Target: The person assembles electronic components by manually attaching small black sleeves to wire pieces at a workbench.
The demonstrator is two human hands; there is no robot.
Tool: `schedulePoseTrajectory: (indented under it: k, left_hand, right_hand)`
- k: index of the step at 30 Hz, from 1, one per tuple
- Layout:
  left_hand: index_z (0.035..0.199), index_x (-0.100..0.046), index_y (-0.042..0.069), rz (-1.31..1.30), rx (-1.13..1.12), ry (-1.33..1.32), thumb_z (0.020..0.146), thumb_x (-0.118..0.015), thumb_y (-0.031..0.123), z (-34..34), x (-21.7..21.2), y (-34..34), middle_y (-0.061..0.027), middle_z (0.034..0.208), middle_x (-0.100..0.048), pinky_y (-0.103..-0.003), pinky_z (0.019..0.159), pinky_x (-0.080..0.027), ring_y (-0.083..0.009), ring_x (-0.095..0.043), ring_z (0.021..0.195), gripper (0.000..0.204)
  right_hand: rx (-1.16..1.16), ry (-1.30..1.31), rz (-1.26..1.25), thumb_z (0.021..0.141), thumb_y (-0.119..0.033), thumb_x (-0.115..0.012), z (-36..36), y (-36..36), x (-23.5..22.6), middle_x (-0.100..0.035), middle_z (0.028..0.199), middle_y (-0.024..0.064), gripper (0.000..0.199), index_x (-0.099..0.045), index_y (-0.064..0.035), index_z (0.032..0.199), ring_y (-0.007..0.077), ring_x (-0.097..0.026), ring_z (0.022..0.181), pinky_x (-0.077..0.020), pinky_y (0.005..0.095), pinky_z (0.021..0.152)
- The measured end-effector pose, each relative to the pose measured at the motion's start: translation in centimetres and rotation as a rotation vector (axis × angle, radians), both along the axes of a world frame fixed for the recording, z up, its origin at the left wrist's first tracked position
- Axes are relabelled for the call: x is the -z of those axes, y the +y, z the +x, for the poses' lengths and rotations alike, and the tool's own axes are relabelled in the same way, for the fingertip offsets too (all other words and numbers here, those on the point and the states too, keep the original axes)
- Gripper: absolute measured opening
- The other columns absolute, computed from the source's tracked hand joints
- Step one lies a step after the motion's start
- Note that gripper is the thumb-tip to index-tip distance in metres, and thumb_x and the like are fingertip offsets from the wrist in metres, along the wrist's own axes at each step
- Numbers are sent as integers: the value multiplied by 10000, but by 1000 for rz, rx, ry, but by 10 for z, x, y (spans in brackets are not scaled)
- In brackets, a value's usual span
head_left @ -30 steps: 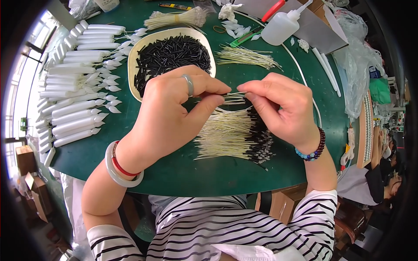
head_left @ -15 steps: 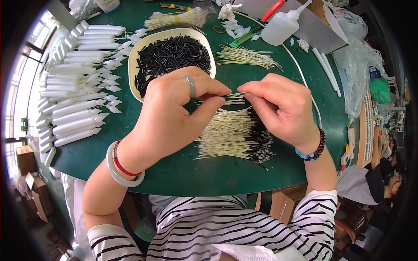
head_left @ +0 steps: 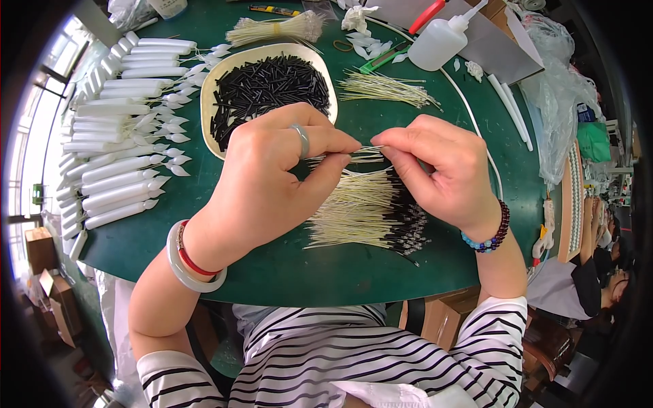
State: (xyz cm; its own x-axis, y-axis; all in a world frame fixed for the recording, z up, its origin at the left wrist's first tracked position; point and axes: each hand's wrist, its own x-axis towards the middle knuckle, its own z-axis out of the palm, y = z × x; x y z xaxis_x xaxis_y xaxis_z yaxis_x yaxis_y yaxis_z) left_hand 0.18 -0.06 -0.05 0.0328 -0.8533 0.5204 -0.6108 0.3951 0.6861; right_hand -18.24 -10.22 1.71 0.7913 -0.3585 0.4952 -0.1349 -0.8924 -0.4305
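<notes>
Almost nothing has shifted since the earlier frames: both hands remain over the middle of the round green table (head_left: pixel 286 272), fingertips nearly meeting, with only a slight closing of the gap between them. The left hand (head_left: pixel 272 183), wearing a ring and a pale bangle, pinches narrowly on a thin cream wick strand (head_left: pixel 364 151), thumb and forefinger pressed together. The right hand (head_left: pixel 442 173), with a beaded bracelet at the wrist, pinches the same strand from the other side; what sits between its fingertips is too small to tell, though it may be one of the short black tubes. Holding the strand taut between two pinches keeps its end steady for fine work.

Just beneath the hands lies a pile of finished strands (head_left: pixel 367 211), cream lengths with dark ends all facing right, kept near for easy dropping. A shallow cream dish of black tubes (head_left: pixel 269 88) sits just beyond the left hand, within reach. Rows of white tapered candles (head_left: pixel 119 156) line the table's left edge. Farther off are a bundle of bare strands (head_left: pixel 384 88), a tied bundle (head_left: pixel 275 28) and a clear squeeze bottle (head_left: pixel 442 42). Cardboard boxes stand on the floor at left, by a bright window.
</notes>
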Motion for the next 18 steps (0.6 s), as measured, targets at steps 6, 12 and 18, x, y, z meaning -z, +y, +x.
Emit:
schedulePoseTrajectory:
  k: [6, 12, 18]
  left_hand:
    - [853, -703, 8, -12, -7, -17, 691, -716, -61, -2, 5, 0, -91, 765, -648, -251, 602, -491, -174, -631, 683, 176]
    - [898, -690, 10, -56, -103, -147, 687, -736, -47, -5, 3, 1, -80, 752, -659, -245, 598, -521, -160, -644, 673, 223]
    - [870, -681, 20, -127, -66, -199, 675, -740, -41, -9, 4, -3, -78, 738, -651, -262, 578, -507, -182, -630, 648, 214]
  right_hand:
    - [-36, 7, -95, 771, -43, -685, 4, 5, 7, -564, 694, 88, 116, -634, -21, 872, 258, -574, 607, -466, 341, 521]
    - [11, 28, 201, 780, -92, -691, 7, 9, 10, -635, 858, 120, 257, -607, -14, 1010, 285, -614, 729, -502, 359, 640]
    - [-91, 102, 88, 800, -151, -665, 0, -3, 7, -640, 715, 76, 120, -678, -32, 808, 247, -616, 709, -472, 335, 686]
